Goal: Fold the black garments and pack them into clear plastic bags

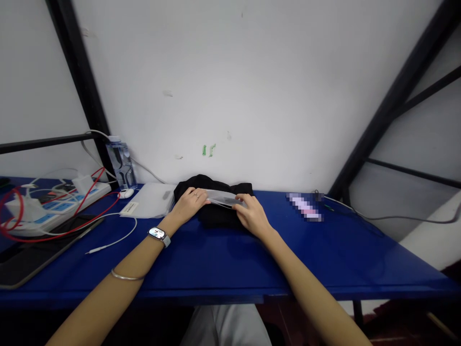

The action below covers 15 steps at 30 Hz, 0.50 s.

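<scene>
Both hands meet at a translucent plastic pouch or sleeve (221,197), whose exact kind I cannot make out. My left hand (190,202), with a ring on one finger, is closed on its left end. At the right end, my right hand (251,214) grips the edge between thumb and fingers. Beneath and behind the plastic lies a bunched black cloth (216,222), possibly a garment, reaching back to the wall. A stack of white papers (149,199) with a small label rests just left of the cloth.
On the left stand a water bottle (122,166), a white earbud case (126,193) and a power strip (54,215) tangled with red and white cables. A dark tablet (43,254) lies before it. To the right is a blurred-out item (305,207) on the blue desk (223,269).
</scene>
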### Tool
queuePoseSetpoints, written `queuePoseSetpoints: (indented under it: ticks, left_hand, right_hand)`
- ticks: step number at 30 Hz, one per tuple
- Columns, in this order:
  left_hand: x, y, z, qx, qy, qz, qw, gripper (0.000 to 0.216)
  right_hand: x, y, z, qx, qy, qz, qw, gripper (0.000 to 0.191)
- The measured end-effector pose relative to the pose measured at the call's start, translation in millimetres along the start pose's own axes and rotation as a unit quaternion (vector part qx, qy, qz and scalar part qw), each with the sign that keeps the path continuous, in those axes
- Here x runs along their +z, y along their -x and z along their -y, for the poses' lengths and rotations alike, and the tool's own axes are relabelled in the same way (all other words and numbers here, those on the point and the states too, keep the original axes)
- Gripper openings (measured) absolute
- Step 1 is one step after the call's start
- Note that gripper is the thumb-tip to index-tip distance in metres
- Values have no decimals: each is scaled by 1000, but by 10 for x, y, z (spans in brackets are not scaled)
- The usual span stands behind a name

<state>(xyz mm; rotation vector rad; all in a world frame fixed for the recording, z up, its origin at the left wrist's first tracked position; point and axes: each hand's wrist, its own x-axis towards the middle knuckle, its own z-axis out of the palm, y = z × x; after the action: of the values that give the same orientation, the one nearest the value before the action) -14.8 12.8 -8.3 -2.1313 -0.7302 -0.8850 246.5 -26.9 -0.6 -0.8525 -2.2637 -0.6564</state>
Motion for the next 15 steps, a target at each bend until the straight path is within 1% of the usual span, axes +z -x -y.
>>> queuePoseSetpoints:
  ticks: [4, 8, 10, 15]
  left_hand:
    - [6, 4, 5, 2, -7, -1, 1000, 22]
    - [13, 6, 3, 21, -11, -15, 1000, 19]
    - [22, 12, -2, 28, 0, -13, 1000, 17]
    - [42, 35, -17, 37, 6, 7, 999, 18]
  right_hand:
    - [39, -1, -5, -7, 28, 1, 1000, 24]
    - [55, -1, -17, 19, 46, -12, 999, 21]
    - [49, -8, -10, 33, 42, -4, 999, 20]
    - [26, -36, 41, 30, 44, 31, 998, 28]
